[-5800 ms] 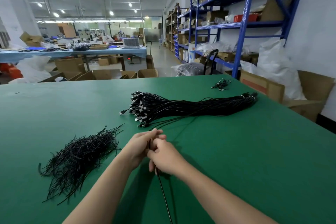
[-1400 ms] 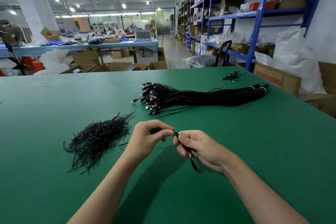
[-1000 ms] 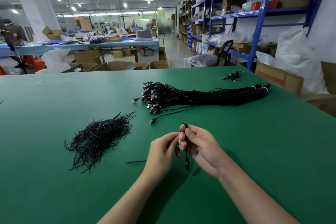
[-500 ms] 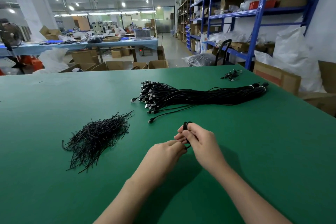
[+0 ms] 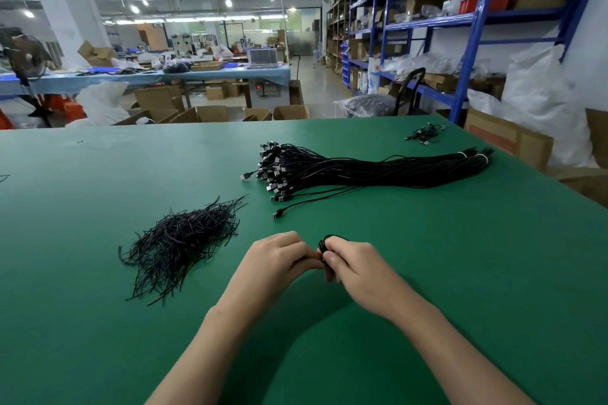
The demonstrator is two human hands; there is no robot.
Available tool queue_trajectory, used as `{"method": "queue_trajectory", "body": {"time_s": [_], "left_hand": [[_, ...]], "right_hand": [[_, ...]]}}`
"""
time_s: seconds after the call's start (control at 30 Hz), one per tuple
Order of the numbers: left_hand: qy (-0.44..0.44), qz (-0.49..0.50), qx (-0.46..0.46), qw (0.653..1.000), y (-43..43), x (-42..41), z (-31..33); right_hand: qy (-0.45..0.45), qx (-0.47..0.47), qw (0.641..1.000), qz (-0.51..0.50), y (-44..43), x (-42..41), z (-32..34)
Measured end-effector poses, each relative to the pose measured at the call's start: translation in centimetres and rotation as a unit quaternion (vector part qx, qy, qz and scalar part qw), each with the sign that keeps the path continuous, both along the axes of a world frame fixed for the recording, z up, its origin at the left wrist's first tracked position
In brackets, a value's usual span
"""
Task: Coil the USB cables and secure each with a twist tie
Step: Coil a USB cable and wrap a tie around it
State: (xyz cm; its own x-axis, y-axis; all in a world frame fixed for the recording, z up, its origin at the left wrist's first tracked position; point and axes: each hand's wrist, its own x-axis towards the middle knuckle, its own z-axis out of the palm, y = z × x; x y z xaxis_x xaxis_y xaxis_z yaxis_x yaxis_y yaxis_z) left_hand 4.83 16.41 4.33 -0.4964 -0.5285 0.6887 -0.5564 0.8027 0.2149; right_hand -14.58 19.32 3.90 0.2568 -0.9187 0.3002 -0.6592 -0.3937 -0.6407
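My right hand [image 5: 353,265] grips a small coiled black USB cable [image 5: 325,242] just above the green table [image 5: 98,322]; only the coil's top loop shows past the fingers. My left hand [image 5: 274,258] meets it fingertip to fingertip and pinches something thin at the coil, likely a twist tie, mostly hidden. A loose pile of black twist ties [image 5: 179,240] lies to the left of my hands. A long bundle of straight USB cables [image 5: 362,171] stretches across the table beyond them, plugs at its left end.
A few coiled cables [image 5: 426,135] lie at the table's far right. Cardboard boxes [image 5: 506,138] and a white sack [image 5: 543,102] stand past the right edge, under blue shelving [image 5: 477,20]. Open boxes [image 5: 210,113] stand behind the far edge.
The hanging cable end seen a second ago is now wound into the coil. My hands have drawn together over it, and my left fingers have closed in at the coil.
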Motion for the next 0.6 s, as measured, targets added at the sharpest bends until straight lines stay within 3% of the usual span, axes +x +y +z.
{"method": "queue_trajectory", "body": {"time_s": [0.27,0.43,0.6], "left_hand": [[0.062,0.022,0.054,0.996,-1.0,1.7,-0.2],[-0.063,0.035,-0.059,0.996,-1.0,1.2,0.0],[-0.104,0.014,-0.086,0.991,-0.3,0.0,0.2]], "right_hand": [[0.012,0.061,0.997,0.035,0.1,-0.8,-0.2],[0.101,0.052,0.994,-0.006,-0.1,-0.8,-0.5],[0.033,0.073,0.996,0.025,-0.3,-1.1,-0.7]]}}
